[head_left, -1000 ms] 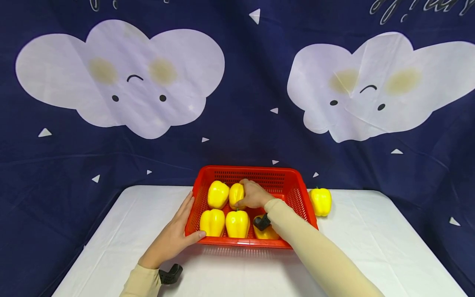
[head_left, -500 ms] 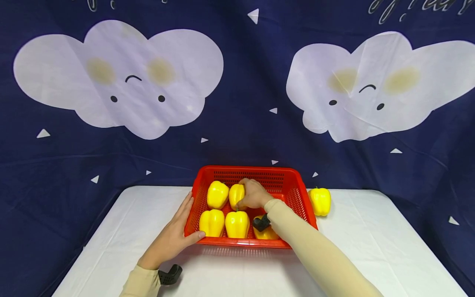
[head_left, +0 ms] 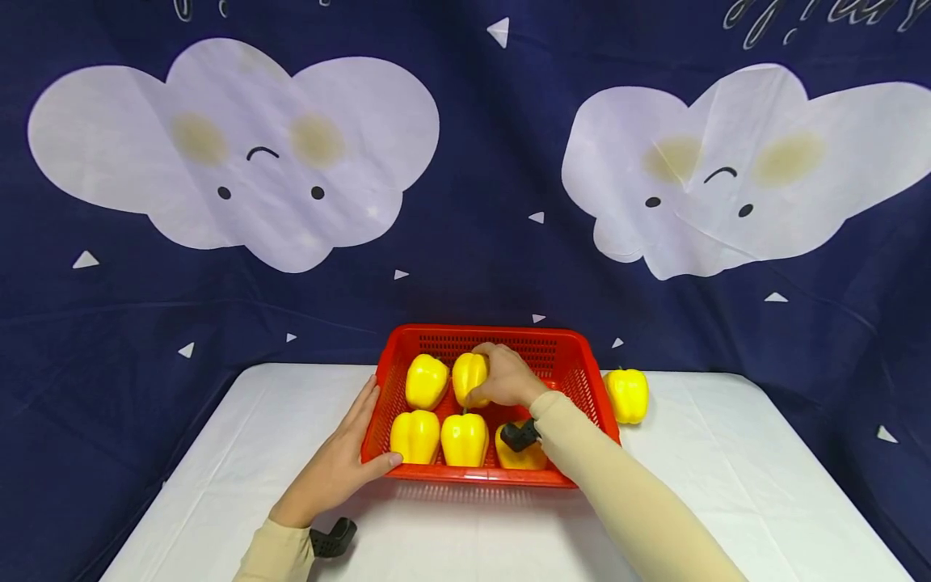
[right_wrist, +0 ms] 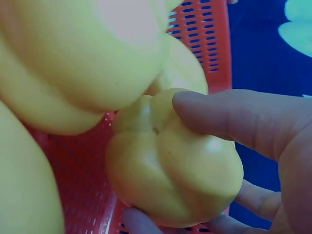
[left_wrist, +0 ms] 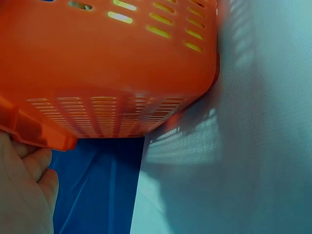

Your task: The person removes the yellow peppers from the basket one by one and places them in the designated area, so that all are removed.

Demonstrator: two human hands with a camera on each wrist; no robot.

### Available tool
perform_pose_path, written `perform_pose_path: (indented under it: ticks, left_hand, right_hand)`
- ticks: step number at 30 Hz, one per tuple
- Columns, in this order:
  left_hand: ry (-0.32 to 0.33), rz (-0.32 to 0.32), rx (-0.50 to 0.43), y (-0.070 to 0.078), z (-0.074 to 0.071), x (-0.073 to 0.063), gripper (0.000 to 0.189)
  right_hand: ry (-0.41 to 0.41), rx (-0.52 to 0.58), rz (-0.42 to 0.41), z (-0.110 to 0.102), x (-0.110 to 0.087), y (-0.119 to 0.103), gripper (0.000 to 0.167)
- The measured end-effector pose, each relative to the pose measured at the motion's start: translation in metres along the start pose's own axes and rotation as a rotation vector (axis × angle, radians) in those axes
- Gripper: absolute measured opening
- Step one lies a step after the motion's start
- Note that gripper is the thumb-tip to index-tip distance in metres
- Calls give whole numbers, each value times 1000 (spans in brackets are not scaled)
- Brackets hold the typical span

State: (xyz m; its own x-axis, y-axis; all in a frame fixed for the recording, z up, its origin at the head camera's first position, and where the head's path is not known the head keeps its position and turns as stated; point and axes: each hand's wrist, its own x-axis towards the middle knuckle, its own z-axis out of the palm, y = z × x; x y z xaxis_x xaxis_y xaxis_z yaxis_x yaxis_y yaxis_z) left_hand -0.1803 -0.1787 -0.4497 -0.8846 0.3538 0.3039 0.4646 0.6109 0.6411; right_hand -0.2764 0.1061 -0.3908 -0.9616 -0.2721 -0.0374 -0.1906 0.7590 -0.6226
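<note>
A red plastic basket stands on the white table, several yellow bell peppers inside it. My right hand reaches in and grips one yellow bell pepper in the back row, thumb on one side and fingers round the other. Left of it in the head view is another back-row pepper. Along the front wall lie a left pepper, a middle pepper and a right pepper, partly covered by my wrist camera. My left hand holds the basket's left front corner, thumb on the rim, fingers along the outside.
One more yellow bell pepper lies on the white tablecloth just right of the basket. A dark blue curtain with white clouds hangs close behind the table.
My right hand has shifted slightly right in the basket, and the gripped bell pepper has moved with it, away from its left neighbour. My left hand stays at the basket corner.
</note>
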Motion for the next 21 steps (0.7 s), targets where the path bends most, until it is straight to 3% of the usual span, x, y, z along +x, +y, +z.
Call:
perform_pose_path:
  ticks: [21]
  left_hand:
    - [-2,0,-5,1,-1,0,99]
  right_hand:
    - [105,125,-92,-28,-30,1,81]
